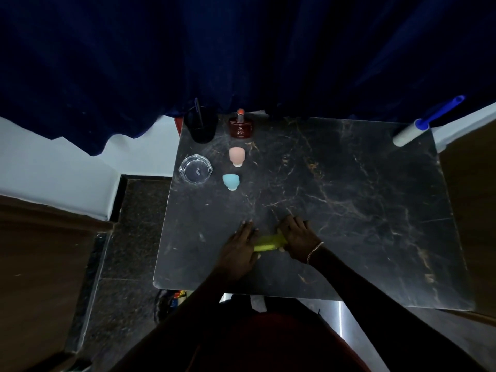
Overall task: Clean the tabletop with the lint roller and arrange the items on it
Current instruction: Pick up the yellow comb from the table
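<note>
A dark marble tabletop (349, 197) fills the middle. Near its front edge a yellow-green object (268, 242) lies between my hands, mostly covered by them. My left hand (239, 251) rests on its left end and my right hand (298, 237) grips its right end. The lint roller (410, 134), white with a blue handle, lies at the far right corner. Along the left side stand a black cup (201, 124), a dark red bottle (240, 127), a pink item (236, 156), a light blue item (230, 181) and a clear glass dish (195, 169).
A dark blue curtain (241, 49) hangs behind the table. Wooden furniture (40, 264) flanks the table on the left, and another wooden surface (472, 197) on the right. Dark stone floor (128, 237) shows to the left of the table.
</note>
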A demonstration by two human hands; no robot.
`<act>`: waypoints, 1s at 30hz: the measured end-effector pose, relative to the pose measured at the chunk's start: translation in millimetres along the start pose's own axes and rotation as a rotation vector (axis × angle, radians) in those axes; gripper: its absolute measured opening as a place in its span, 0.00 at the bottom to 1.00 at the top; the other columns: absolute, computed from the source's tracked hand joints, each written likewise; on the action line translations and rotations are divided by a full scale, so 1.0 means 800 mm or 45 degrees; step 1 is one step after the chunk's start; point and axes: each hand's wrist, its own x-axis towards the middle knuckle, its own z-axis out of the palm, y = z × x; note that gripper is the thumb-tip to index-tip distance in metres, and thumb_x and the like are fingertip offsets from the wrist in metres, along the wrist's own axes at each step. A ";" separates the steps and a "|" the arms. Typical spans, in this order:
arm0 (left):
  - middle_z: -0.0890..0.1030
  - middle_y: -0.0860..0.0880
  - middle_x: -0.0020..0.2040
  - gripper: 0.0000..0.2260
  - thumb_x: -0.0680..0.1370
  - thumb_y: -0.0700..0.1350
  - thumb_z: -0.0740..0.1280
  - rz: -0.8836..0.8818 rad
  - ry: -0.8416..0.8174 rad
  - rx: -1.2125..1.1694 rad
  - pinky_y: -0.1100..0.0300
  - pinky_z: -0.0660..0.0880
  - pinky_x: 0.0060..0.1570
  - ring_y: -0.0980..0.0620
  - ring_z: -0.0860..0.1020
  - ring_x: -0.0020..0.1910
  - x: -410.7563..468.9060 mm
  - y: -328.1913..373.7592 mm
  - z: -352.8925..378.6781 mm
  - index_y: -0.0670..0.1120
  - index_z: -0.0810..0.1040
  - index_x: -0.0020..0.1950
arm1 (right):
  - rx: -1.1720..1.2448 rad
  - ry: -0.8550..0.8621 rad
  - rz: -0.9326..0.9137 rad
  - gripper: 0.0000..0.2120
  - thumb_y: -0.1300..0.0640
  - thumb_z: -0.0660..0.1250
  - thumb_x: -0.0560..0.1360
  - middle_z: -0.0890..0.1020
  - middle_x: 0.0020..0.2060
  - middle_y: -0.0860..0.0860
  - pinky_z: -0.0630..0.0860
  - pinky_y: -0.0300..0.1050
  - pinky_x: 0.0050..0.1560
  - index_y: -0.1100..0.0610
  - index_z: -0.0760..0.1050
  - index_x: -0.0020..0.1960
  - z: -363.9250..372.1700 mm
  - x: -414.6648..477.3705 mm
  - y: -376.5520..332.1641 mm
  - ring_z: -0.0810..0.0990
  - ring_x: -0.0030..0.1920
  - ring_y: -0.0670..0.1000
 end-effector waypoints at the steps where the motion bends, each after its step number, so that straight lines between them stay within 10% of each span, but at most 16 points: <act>1: 0.47 0.45 0.86 0.32 0.83 0.54 0.62 -0.018 0.007 -0.015 0.53 0.53 0.82 0.44 0.47 0.86 0.001 0.003 -0.001 0.46 0.57 0.84 | -0.002 -0.029 0.002 0.30 0.43 0.66 0.72 0.66 0.68 0.54 0.66 0.52 0.64 0.53 0.66 0.70 -0.002 0.003 0.001 0.67 0.67 0.57; 4: 0.49 0.45 0.86 0.33 0.83 0.52 0.63 -0.100 0.034 -0.090 0.53 0.54 0.83 0.45 0.49 0.86 0.001 0.012 -0.002 0.47 0.54 0.85 | 0.226 -0.149 0.026 0.34 0.47 0.71 0.71 0.68 0.71 0.56 0.66 0.49 0.68 0.58 0.65 0.72 -0.007 0.010 0.008 0.68 0.71 0.58; 9: 0.50 0.43 0.86 0.40 0.82 0.53 0.66 -0.293 0.223 -0.341 0.52 0.60 0.79 0.43 0.53 0.85 -0.002 0.036 -0.008 0.46 0.47 0.86 | 0.797 -0.137 0.236 0.11 0.62 0.68 0.71 0.83 0.51 0.57 0.75 0.42 0.51 0.59 0.76 0.53 -0.008 0.003 0.035 0.82 0.54 0.58; 22: 0.85 0.41 0.54 0.16 0.80 0.36 0.71 -0.619 0.485 -1.395 0.45 0.80 0.60 0.40 0.83 0.54 0.100 0.114 -0.079 0.45 0.78 0.67 | 2.084 0.179 0.751 0.04 0.68 0.70 0.73 0.81 0.43 0.59 0.79 0.51 0.46 0.62 0.79 0.46 -0.041 0.049 0.070 0.79 0.42 0.53; 30: 0.85 0.41 0.50 0.11 0.77 0.30 0.66 -0.671 0.553 -1.189 0.56 0.79 0.46 0.47 0.82 0.46 0.176 0.075 -0.127 0.38 0.82 0.56 | 2.306 0.165 0.675 0.11 0.71 0.69 0.74 0.79 0.36 0.55 0.78 0.38 0.26 0.58 0.73 0.39 -0.077 0.129 0.076 0.77 0.33 0.51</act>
